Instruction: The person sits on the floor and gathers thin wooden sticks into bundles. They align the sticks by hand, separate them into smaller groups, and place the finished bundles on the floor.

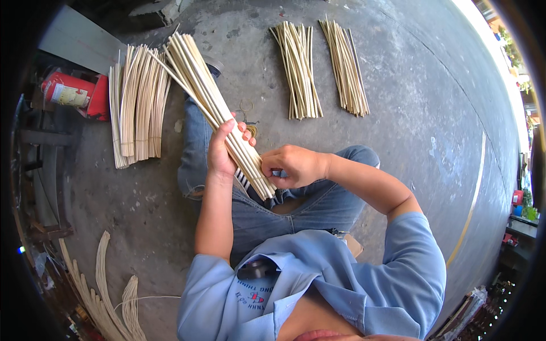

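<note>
A bundle of thin pale sticks (pixel 206 91), like rattan or wood, slants across my lap, its upper end fanned a little. My left hand (pixel 223 149) is wrapped round the bundle below its middle, with the fingertips showing on the right side. Curled against the right edge near the lower end is my right hand (pixel 294 165), thumb and fingers pinched together. What lies in that pinch is too small to tell. Just beyond my left fingertips, a small yellowish coil (pixel 252 131) like thin wire or bands rests on the floor.
Two loose-looking stick bundles, one (pixel 298 74) beside the other (pixel 346 71), lie on the concrete ahead. Several more bundles (pixel 136 108) stand close together at left, next to a red container (pixel 74 91). Long bent canes (pixel 105 284) lie at lower left.
</note>
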`<state>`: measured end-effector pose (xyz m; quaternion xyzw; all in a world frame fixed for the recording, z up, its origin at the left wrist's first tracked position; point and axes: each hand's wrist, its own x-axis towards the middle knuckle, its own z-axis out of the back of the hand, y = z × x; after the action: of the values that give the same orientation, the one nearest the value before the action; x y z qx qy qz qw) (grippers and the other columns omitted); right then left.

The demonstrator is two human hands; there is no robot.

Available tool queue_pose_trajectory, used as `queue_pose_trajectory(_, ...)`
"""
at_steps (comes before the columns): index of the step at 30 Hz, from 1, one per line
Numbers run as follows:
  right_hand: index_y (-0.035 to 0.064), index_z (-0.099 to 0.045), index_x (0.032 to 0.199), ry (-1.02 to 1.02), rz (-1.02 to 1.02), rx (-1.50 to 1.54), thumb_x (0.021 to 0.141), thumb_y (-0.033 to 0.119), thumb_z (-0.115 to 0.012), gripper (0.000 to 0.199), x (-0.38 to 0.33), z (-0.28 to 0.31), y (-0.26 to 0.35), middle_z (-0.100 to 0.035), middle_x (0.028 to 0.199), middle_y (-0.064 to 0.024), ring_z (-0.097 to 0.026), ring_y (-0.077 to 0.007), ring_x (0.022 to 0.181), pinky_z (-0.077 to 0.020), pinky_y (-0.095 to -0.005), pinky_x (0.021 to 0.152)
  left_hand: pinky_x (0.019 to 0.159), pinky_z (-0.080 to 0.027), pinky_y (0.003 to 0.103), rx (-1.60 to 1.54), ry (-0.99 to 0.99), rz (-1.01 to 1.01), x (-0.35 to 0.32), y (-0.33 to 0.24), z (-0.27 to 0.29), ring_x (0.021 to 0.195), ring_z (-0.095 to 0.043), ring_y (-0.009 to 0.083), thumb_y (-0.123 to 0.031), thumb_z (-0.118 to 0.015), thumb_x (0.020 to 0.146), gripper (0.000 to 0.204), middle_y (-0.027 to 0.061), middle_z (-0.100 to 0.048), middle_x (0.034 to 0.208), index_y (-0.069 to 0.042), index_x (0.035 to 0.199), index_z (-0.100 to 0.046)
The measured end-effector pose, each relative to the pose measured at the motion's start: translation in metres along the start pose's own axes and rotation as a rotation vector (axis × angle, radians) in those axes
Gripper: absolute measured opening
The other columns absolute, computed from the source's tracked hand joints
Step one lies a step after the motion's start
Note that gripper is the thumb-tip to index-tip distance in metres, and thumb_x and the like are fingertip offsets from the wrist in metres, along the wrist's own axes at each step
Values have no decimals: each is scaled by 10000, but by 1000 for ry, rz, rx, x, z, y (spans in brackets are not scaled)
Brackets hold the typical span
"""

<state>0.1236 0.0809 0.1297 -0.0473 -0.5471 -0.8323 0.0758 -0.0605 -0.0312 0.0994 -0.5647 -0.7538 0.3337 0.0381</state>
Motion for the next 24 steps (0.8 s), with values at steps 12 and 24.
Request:
queue_pose_trajectory(12, 29, -577, 809, -23, -19, 91, 730, 4, -662, 119, -7, 7, -5, -598, 771, -103, -583, -285, 691, -489, -372, 649, 675, -505, 387, -30, -197, 32, 33, -12, 5, 727, -572, 203, -221, -690, 930, 274, 76, -570, 858, -95, 1092, -510)
queue_pose_trajectory(24, 34, -598, 818, -62, -174, 100, 743, 34, -714, 138, -8, 7, -7, -607, 757, -94, -597, -284, 678, -499, -371, 640, 645, -528, 389, 40, -250, -10, 41, -13, 4, 700, -605, 201, -211, -720, 903, 245, 64, -591, 815, -97, 1021, -539)
